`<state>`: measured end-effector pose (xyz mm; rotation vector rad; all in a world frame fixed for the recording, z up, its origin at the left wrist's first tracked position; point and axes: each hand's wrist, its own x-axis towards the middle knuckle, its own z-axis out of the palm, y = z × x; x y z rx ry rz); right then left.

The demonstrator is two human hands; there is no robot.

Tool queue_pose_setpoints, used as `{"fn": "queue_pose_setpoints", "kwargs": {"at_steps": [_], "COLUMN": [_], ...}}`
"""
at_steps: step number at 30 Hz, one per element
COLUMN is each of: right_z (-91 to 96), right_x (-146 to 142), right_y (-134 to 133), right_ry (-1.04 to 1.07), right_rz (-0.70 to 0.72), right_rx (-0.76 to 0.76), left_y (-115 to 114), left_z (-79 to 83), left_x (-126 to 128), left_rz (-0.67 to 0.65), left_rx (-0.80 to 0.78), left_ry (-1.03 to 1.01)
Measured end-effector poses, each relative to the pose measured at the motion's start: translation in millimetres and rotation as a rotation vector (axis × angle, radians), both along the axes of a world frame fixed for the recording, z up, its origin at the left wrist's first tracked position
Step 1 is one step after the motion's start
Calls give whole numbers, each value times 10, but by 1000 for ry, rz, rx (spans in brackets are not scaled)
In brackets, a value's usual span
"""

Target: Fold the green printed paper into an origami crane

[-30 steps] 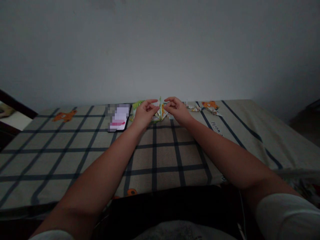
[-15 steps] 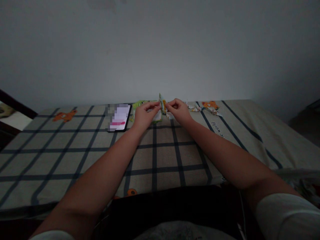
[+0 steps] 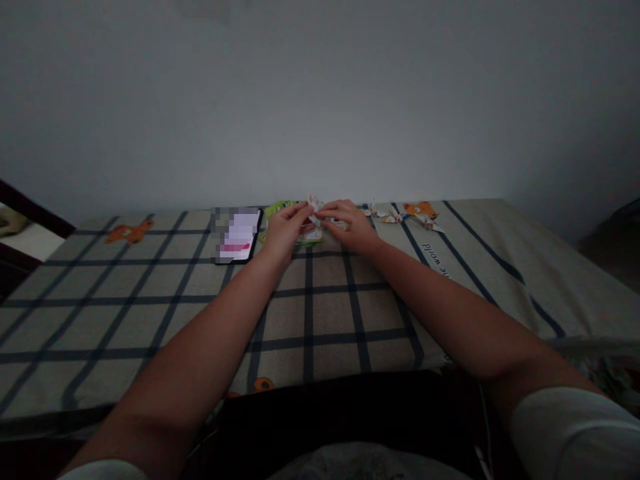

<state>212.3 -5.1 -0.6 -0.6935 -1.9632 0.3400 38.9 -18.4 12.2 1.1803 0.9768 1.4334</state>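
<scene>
My left hand [image 3: 286,230] and my right hand [image 3: 351,225] meet near the far edge of the table. Between their fingertips is a small crumpled piece of printed paper or wrapper [image 3: 314,202], mostly white on the side that shows. Both hands pinch it, and the fingers cover its lower part. Beneath and behind the left hand lies a green printed packet [image 3: 277,208], partly hidden. To the right of my right hand, several twisted, colourful paper scraps [image 3: 393,217] lie in a row on the cloth.
A phone [image 3: 240,237] with a lit screen lies left of my left hand. The checked tablecloth [image 3: 200,320] has orange bear prints and covers the table up to a plain wall [image 3: 320,100]. A dark chair frame [image 3: 35,210] stands at the far left.
The piece stood upright with its yellow and green print showing; now it is crumpled and shows white. My right hand has moved left, and the two hands have come closer together.
</scene>
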Motion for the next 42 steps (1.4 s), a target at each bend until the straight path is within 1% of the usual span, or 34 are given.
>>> {"fn": "queue_pose_setpoints", "kwargs": {"at_steps": [4, 6, 9, 12, 15, 22, 30, 39, 42], "right_z": [15, 23, 18, 4, 2, -12, -40, -21, -11], "right_x": [27, 40, 44, 29, 12, 1, 3, 4, 1], "right_y": [-9, -14, -12, -7, -5, 24, 56, 35, 19], "right_ry": [28, 66, 119, 197, 260, 394, 461, 443, 409], "right_rz": [-35, -44, 1, 51, 71, 48, 62, 76, 107], "right_rx": [-4, -50, -159, -279, -390, -516, -545, -550, -548], "left_y": [26, 34, 37, 20, 0, 14, 13, -26, -20], "left_z": [18, 19, 15, 17, 32, 23, -10, 26, 23], "left_x": [-17, -21, -29, -35, -36, -46, -64, -44, -44], "left_rz": [38, 46, 45, 0, -45, -132, -159, -137, -130], "left_rx": [-36, -51, -49, -29, -11, 13, 26, 7, 11], "left_ry": [-19, -18, 1, 2, -29, -12, -22, -5, 11]}}
